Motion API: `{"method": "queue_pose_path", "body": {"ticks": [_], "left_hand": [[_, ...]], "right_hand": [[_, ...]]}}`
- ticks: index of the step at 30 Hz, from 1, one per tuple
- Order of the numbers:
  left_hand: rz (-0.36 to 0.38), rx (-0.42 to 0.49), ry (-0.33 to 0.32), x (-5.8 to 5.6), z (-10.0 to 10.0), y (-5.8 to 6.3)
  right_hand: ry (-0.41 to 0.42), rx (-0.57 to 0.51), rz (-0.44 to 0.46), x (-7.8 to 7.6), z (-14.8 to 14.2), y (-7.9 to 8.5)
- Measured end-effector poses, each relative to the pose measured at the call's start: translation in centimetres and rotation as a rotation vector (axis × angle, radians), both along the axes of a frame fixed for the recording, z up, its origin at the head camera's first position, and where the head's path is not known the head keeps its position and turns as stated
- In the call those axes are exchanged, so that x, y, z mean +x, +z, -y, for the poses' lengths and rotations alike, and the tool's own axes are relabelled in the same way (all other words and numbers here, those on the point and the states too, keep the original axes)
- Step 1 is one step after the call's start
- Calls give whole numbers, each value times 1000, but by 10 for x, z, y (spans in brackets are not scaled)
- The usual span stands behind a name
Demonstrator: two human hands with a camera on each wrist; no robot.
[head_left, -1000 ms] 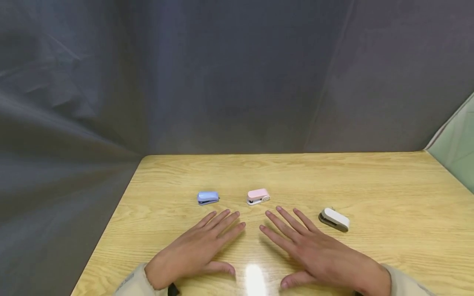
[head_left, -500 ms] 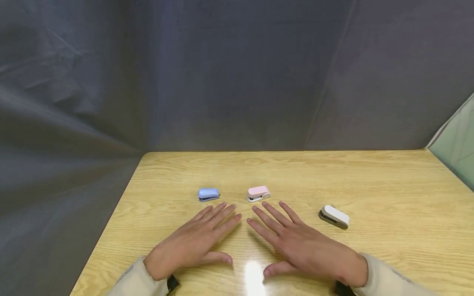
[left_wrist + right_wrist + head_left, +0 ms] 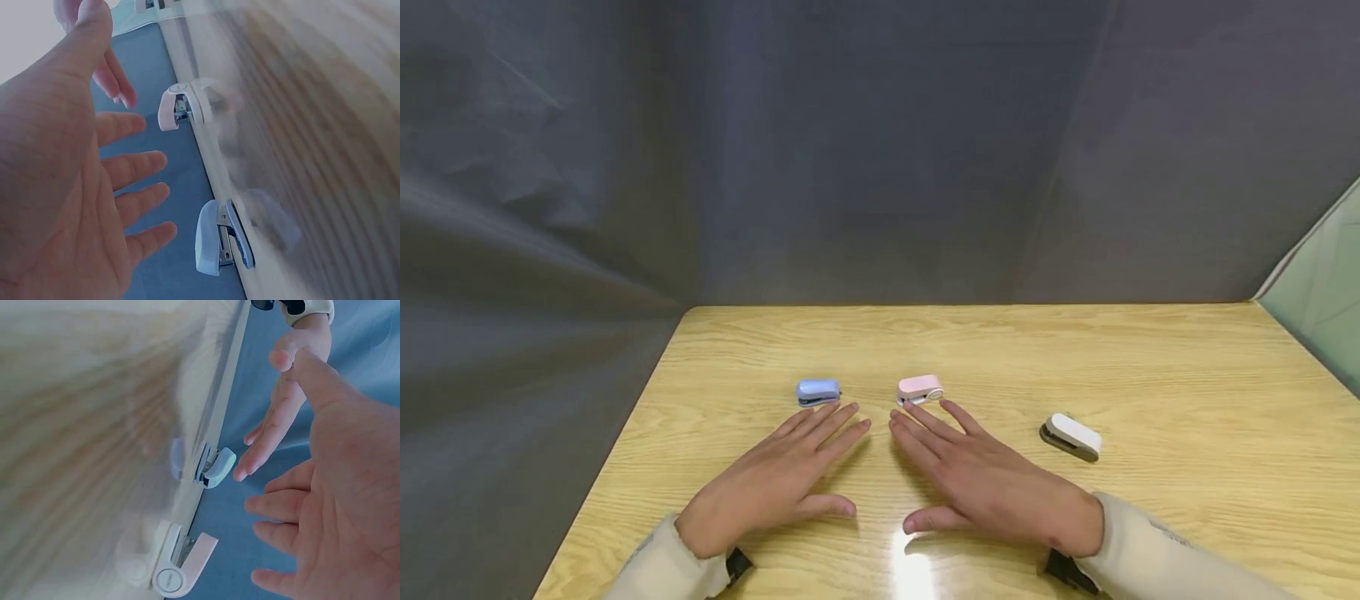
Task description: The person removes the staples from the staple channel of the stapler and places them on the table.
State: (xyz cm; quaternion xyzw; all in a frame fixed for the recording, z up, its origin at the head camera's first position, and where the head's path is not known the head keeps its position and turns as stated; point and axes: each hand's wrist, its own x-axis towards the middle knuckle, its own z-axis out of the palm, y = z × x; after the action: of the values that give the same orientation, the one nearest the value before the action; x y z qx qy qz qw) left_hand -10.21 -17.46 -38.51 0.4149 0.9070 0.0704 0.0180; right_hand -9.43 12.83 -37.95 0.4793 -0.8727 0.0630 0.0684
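Observation:
Three small staplers lie on the wooden table [image 3: 760, 350]. The blue stapler [image 3: 818, 392] is at the left, the pink stapler [image 3: 919, 388] in the middle, and the white and grey stapler [image 3: 1072, 436] farther right. My left hand [image 3: 775, 479] is held palm down with fingers spread, its fingertips just in front of the blue stapler. My right hand [image 3: 985, 483] is also palm down, and its fingertips overlap the front edge of the pink stapler in the head view. Nothing is in either hand. Both wrist views show the blue stapler [image 3: 219, 240] and the pink stapler [image 3: 181, 562] beyond the fingers.
A dark grey cloth [image 3: 880, 167] hangs behind the table and along its left side. At the far right is a pale green surface [image 3: 1318, 292] past the table's edge. Light reflects off the tabletop between the hands.
The right hand has moved left and forward, toward the pink stapler and the left hand. The left hand has shifted slightly forward and left. The staplers lie where they were.

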Motion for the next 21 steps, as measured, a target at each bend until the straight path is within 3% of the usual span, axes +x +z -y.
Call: {"method": "queue_pose_path", "body": {"ticks": [21], "left_hand": [[1,-9,49,-6,3,11]], "right_hand": [[-61,5,111,-27,37,4]]}}
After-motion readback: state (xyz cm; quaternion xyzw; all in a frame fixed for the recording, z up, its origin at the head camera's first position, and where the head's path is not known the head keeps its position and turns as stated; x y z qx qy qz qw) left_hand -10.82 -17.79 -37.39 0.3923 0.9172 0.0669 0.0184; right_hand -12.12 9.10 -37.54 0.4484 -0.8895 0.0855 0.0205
